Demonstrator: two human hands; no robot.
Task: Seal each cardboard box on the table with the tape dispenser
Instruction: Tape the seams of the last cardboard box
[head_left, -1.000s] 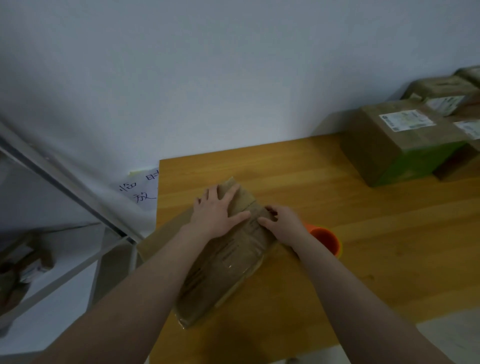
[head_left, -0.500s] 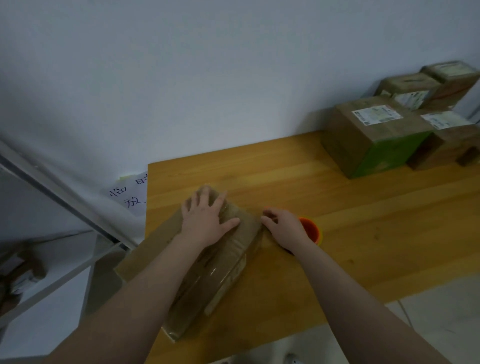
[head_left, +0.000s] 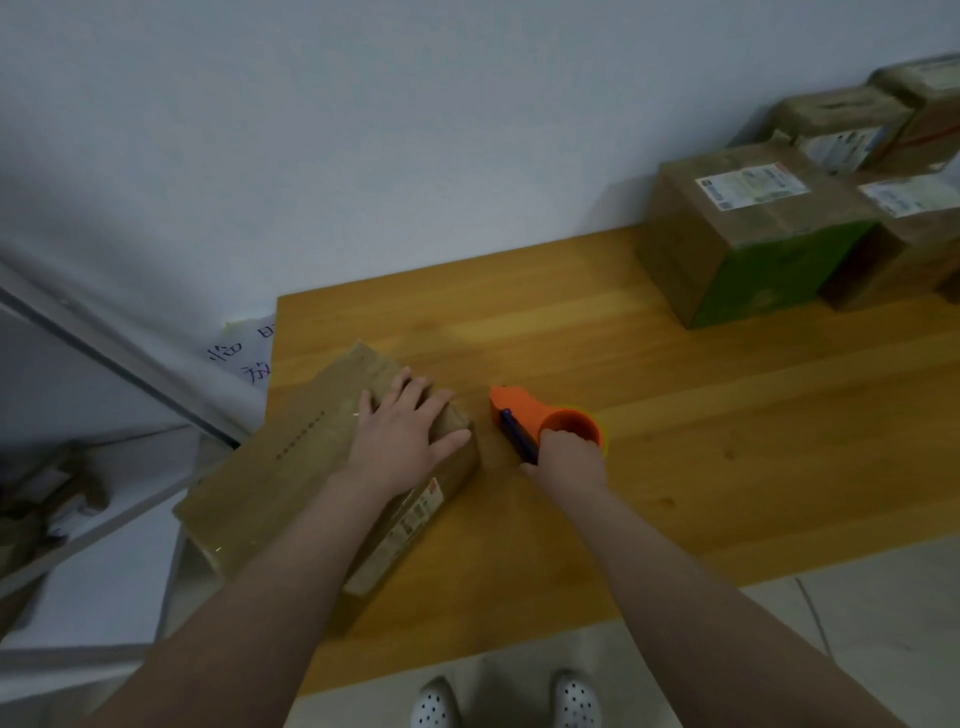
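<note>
Left hand (head_left: 402, 441) flat on box (head_left: 291, 467), right hand (head_left: 569, 460) gripping dispenser (head_left: 540, 421)

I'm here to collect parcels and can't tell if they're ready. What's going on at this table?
A person is standing at the wooden table, working on a long cardboard box at its left edge. Their left hand lies flat on the box top, and their right hand grips an orange tape dispenser just beside the box, not touching it. Several labelled boxes sit grouped at the far right, by the wall.
</note>
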